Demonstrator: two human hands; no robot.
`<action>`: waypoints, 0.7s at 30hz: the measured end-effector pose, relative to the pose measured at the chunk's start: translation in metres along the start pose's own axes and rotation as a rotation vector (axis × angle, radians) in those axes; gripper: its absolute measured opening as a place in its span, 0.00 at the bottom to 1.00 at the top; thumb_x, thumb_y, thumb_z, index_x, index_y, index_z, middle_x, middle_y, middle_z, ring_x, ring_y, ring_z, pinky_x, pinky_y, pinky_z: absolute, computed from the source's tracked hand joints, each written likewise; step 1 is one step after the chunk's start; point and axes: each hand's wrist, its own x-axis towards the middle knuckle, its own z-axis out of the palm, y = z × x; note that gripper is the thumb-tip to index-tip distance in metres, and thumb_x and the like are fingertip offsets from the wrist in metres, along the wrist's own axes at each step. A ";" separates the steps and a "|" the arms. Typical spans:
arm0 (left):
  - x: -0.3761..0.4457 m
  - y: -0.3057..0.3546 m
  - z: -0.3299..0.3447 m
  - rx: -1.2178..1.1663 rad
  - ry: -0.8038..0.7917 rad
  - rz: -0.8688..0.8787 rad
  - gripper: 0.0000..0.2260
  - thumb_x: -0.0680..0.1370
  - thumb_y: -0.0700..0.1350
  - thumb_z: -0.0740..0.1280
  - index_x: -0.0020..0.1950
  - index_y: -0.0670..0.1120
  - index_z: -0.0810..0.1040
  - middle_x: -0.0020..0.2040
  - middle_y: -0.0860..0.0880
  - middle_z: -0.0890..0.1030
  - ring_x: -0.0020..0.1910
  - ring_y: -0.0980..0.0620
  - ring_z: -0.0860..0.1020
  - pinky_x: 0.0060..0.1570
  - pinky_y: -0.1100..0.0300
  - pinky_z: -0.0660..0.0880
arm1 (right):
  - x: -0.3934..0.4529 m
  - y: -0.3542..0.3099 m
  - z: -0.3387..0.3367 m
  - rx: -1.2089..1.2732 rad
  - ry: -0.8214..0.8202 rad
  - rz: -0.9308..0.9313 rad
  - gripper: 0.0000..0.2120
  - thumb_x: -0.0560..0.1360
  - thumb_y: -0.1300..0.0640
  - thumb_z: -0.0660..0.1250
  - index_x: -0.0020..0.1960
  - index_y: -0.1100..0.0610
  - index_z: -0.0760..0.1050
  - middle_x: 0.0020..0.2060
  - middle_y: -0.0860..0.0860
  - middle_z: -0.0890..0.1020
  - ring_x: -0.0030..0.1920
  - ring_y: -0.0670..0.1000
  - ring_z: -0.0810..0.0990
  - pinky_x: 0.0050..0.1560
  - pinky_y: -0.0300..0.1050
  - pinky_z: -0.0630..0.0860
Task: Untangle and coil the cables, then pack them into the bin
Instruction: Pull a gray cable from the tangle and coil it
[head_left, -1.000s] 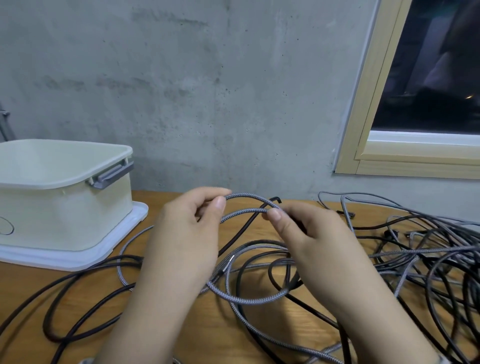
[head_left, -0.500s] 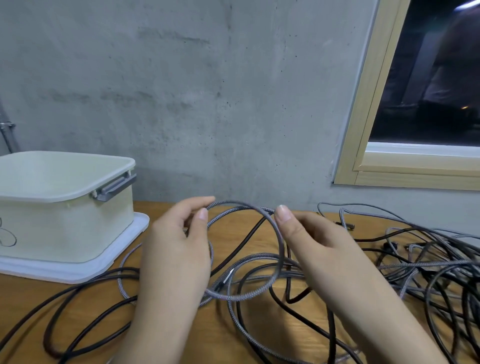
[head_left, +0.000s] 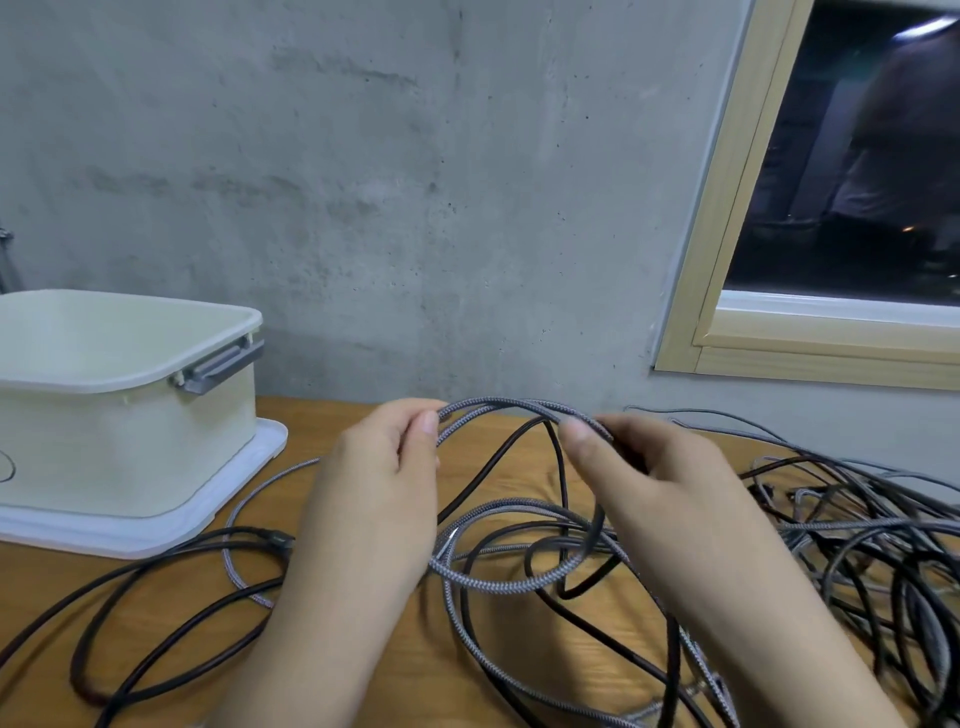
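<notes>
A grey braided cable (head_left: 498, 584) forms a raised loop above the wooden table (head_left: 363, 665). My left hand (head_left: 379, 483) pinches the loop's top left between thumb and fingers. My right hand (head_left: 649, 467) pinches the same cable at the top right. Black cables (head_left: 156, 613) run through and under the loop, one strand (head_left: 488, 467) rising between my hands. The cream bin (head_left: 130, 415) stands open at the left on its white lid (head_left: 156, 535).
A dense tangle of black and grey cables (head_left: 857, 535) covers the table's right side. A concrete wall rises just behind the table, with a wood-framed window (head_left: 727, 312) at the upper right. The bin's grey handle (head_left: 218, 369) faces me.
My hands have drawn slightly apart along the grey cable and the loop between them has widened. The view has tilted a little, so the bin sits lower.
</notes>
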 end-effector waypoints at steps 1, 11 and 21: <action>0.000 0.001 -0.001 -0.005 0.019 -0.005 0.09 0.81 0.46 0.58 0.47 0.59 0.75 0.32 0.54 0.76 0.30 0.57 0.74 0.30 0.62 0.67 | 0.000 0.001 0.001 -0.046 0.016 -0.033 0.11 0.76 0.43 0.60 0.42 0.46 0.77 0.34 0.44 0.81 0.39 0.35 0.76 0.31 0.27 0.68; 0.003 -0.001 -0.003 -0.021 0.051 0.060 0.10 0.80 0.44 0.61 0.43 0.57 0.75 0.31 0.54 0.77 0.23 0.59 0.75 0.24 0.65 0.69 | -0.006 -0.007 -0.001 -0.057 -0.037 -0.097 0.15 0.73 0.38 0.57 0.36 0.45 0.73 0.33 0.40 0.79 0.36 0.39 0.76 0.32 0.27 0.69; -0.003 0.010 -0.002 0.063 -0.106 0.111 0.30 0.73 0.69 0.55 0.43 0.44 0.82 0.39 0.43 0.82 0.40 0.45 0.80 0.46 0.47 0.75 | 0.003 0.003 -0.004 -0.081 0.175 -0.141 0.11 0.80 0.51 0.55 0.42 0.44 0.73 0.24 0.41 0.75 0.34 0.31 0.73 0.30 0.27 0.67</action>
